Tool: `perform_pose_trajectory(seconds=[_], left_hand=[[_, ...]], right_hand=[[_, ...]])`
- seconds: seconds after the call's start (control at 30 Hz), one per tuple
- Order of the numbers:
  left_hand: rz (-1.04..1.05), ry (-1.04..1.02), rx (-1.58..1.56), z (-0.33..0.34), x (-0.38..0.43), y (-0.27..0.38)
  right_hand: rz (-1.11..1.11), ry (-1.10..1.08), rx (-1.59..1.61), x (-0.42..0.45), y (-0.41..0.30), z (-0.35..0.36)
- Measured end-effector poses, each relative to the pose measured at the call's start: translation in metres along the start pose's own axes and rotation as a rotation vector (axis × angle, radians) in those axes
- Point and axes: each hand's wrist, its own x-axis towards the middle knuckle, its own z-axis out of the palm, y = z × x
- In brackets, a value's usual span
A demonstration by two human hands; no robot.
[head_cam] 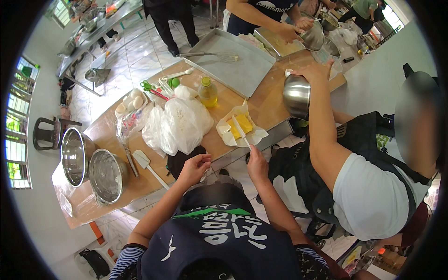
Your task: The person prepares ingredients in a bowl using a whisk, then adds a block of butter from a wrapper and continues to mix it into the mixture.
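Observation:
My right hand (258, 164) grips the handle of a narrow white knife-like utensil (239, 126). Its blade lies across a yellow block of butter or margarine (247, 122) on an opened paper wrapper (226, 135). At the table's near edge, my left hand (195, 170) is held with bent fingers beside a black cloth item (183, 161). Something pale shows below those fingers; whether they hold it is unclear. Beyond that hand sits a bulging white plastic bag (182, 122). A white-headed spatula (141, 159) rests to its left.
Steel bowls (108, 178) stand at the table's left end. Eggs (133, 101), a bottle of yellow oil (208, 92) and a large metal tray (232, 66) with a whisk (213, 55) lie farther back. On the right, a person's hand (311, 73) tips a steel bowl (295, 94).

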Motion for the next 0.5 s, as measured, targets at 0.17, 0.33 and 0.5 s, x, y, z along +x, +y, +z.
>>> perform_pose_trajectory(seconds=[0.17,0.33,0.5], left_hand=[[0.002,0.0,0.005,-0.0013,0.0004,-0.0031],[0.009,0.01,-0.002,-0.0015,0.001,-0.0093],[0.003,0.007,0.018,-0.0021,-0.0009,-0.0027]], right_hand=[[0.007,-0.01,-0.009,0.0002,-0.0014,-0.001],[0.01,-0.022,-0.006,0.0001,-0.0026,-0.0013],[-0.043,0.04,-0.004,-0.0006,0.001,0.0027]])
